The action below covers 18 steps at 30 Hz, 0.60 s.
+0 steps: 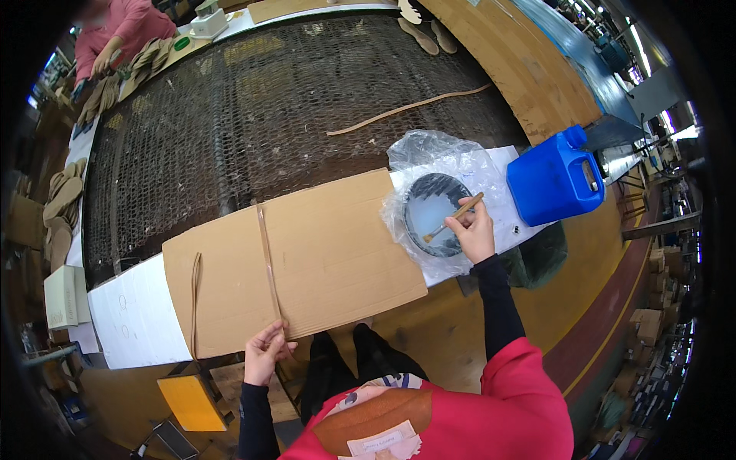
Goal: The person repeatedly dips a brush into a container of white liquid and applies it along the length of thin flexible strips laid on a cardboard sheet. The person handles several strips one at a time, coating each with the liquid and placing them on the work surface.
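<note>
My right hand (pixel 475 232) is closed round the wooden handle of a brush (pixel 459 213). The bristles are inside a round bowl (pixel 415 192) lined with clear plastic, at a whitish liquid (pixel 429 211). My left hand (pixel 266 352) pinches the near end of a narrow brown strip (pixel 267 253) at the front edge of a cardboard sheet (pixel 337 245). That strip lies straight across the sheet and reaches past its far edge. Another thin strip (pixel 195 299), folded double, rests on the cardboard's left part.
A blue jerrycan (pixel 548 180) stands right of the bowl. Beyond the cardboard spreads a dark wire mesh (pixel 291 100) with a long tan strip (pixel 406 110) on it. At the far left, a person in pink (pixel 126 38) handles stacked insoles (pixel 149 61). A white box (pixel 66 297) sits left.
</note>
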### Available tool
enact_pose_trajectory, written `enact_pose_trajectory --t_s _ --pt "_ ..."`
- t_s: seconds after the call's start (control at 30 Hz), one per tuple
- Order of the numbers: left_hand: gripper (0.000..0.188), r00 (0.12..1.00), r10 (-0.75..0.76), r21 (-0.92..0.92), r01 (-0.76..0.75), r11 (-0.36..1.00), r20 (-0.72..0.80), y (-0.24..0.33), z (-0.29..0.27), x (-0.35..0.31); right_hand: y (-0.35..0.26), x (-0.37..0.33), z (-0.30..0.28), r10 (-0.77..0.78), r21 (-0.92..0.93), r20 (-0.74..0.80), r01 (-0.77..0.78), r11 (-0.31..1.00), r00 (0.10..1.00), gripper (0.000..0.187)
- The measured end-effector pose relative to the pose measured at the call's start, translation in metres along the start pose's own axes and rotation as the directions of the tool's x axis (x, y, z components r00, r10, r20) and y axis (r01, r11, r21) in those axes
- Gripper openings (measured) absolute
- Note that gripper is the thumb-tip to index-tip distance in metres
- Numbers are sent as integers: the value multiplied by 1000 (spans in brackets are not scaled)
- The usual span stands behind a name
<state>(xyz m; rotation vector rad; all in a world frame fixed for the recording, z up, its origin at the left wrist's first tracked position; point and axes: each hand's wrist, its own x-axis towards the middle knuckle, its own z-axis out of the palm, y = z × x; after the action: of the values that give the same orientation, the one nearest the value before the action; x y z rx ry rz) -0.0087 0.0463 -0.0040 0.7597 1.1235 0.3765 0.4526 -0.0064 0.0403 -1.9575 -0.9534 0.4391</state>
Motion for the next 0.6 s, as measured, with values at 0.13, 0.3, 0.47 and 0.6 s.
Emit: enact_pose_trajectory --t_s 0.13,0.3,0.47,0.6 --pt "65 984 67 163 -93 982 163 6 8 -13 8 1 3 29 38 17 -30 999 999 43" --pt "55 996 60 116 -67 991 66 -2 9 -10 14 7 -3 101 254 104 -124 959 989 43" --pt "49 997 79 6 -79 997 19 -10 4 -13 -21 11 -21 224 511 433 -442 737 873 38" --pt "51 996 70 6 -70 997 62 -6 8 -19 -63 -5 50 26 638 464 -355 684 885 37"
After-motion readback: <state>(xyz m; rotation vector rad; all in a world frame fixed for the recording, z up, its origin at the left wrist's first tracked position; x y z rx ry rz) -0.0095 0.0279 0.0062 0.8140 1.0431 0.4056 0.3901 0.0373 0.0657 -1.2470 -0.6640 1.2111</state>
